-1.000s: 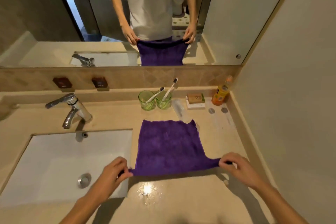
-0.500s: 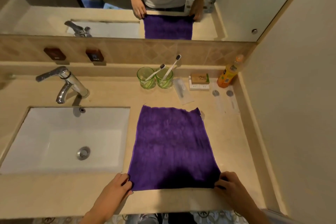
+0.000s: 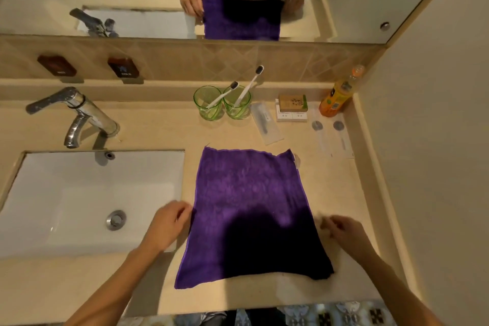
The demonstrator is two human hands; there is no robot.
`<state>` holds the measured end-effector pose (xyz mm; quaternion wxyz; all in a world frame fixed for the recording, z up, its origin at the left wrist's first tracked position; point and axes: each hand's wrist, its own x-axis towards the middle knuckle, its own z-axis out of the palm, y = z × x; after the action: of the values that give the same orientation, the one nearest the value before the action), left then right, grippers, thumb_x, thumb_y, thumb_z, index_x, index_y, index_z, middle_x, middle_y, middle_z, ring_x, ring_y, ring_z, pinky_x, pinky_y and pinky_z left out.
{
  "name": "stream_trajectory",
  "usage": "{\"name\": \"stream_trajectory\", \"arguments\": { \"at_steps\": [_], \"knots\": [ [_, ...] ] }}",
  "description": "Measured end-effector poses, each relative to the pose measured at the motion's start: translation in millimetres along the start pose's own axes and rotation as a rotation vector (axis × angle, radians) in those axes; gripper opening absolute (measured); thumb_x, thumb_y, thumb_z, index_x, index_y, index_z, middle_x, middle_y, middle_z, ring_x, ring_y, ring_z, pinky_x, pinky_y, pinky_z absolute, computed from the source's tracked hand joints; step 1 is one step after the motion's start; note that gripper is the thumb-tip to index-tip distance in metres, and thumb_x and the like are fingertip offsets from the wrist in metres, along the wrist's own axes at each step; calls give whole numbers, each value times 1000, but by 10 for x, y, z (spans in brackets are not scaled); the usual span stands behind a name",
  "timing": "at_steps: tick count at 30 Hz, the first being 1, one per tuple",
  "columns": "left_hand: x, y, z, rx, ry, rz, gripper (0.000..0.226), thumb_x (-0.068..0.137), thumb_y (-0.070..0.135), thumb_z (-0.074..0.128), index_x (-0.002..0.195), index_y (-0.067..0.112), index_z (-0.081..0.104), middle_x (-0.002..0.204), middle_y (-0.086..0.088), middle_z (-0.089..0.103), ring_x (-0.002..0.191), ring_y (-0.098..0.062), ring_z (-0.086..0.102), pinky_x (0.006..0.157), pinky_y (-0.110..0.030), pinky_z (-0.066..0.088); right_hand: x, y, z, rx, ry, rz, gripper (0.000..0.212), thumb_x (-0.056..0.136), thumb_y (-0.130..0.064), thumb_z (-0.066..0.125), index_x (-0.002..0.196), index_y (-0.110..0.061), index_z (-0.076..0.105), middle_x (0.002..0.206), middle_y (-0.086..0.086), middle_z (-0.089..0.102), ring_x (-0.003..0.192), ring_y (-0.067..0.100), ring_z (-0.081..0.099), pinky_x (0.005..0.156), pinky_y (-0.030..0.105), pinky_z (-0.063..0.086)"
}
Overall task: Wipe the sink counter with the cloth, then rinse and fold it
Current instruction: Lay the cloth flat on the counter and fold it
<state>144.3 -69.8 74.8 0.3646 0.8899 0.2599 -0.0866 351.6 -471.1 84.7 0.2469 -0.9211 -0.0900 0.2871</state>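
The purple cloth lies spread flat on the beige sink counter, to the right of the basin. Its near edge is close to the counter's front edge. My left hand rests beside the cloth's left edge, about halfway along it, with loosely curled fingertips touching the edge and nothing pinched. My right hand, blurred, hovers just off the right edge with a small gap to the cloth, holding nothing. My shadow darkens the cloth's near half.
The white basin and chrome faucet are on the left. Behind the cloth stand two green glasses with toothbrushes, a wrapped comb, small boxes, flat sachets and an orange bottle. A wall closes the right side.
The cloth, held stretched by its near corners, has been laid flat on the counter. Both hands have let go of the corners and moved forward along its side edges.
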Motion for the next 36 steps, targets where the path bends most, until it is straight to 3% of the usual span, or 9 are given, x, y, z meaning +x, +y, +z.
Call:
{"name": "stream_trajectory", "arguments": {
  "at_steps": [5,8,11,15,18,22,28,32,36],
  "knots": [
    [1036,212,-86,-67,198,-32,20,103,17,51,106,13,71,97,-9,66,91,-26,61,79,-30,41,855,-635,39,166,74,-7,14,100,-19,58,102,-16,71,94,0,71,85,18,63,76,27,45],
    [1415,246,-116,-66,157,-41,27,101,19,57,125,13,68,121,-19,57,101,-33,62,94,-30,41,1288,-869,101,150,125,-4,25,100,-24,61,122,-14,65,102,0,65,98,22,62,85,27,42],
    [1641,263,-121,10,67,29,38,98,22,62,136,13,62,131,-19,50,112,-33,59,104,-36,41,1572,-1058,124,82,106,21,34,95,-31,69,123,-13,62,101,3,62,93,24,60,85,31,46],
    [1806,231,-95,110,80,68,23,94,23,68,114,12,66,119,-12,51,102,-31,59,89,-47,53,1734,-1140,156,-52,53,-14,27,89,-35,76,104,-17,61,94,8,62,83,25,61,72,33,45],
    [1874,223,-135,140,74,74,12,92,21,70,94,10,65,107,-7,50,92,-29,58,81,-44,53,1780,-1083,129,-68,91,-24,19,92,-30,71,88,-18,57,88,9,61,83,28,60,71,33,42],
    [1987,121,-283,134,81,-13,8,93,11,67,89,7,62,97,-11,58,93,-35,60,79,-46,50,1824,-953,-55,12,179,103,22,90,-26,72,78,-20,55,85,6,63,86,28,60,74,34,43],
    [2062,132,-425,-38,94,-43,14,92,8,69,85,11,57,96,-14,71,89,-31,64,81,-41,52,1858,-1034,-288,198,129,114,16,86,-20,79,83,-12,66,74,5,62,66,19,55,62,30,44],
    [2075,246,-581,-67,156,-56,15,90,14,72,85,15,59,87,-3,68,87,-24,63,78,-37,50,1910,-1155,-500,370,82,179,13,87,-16,78,90,-12,67,70,7,61,53,15,47,47,25,33],
    [2046,388,-811,-165,192,-27,15,88,7,74,83,10,61,74,-15,67,52,-18,61,51,-26,52,1867,-1304,-717,507,44,166,12,93,-5,71,92,-9,60,72,12,61,44,10,53,46,22,49]
  ]
}}
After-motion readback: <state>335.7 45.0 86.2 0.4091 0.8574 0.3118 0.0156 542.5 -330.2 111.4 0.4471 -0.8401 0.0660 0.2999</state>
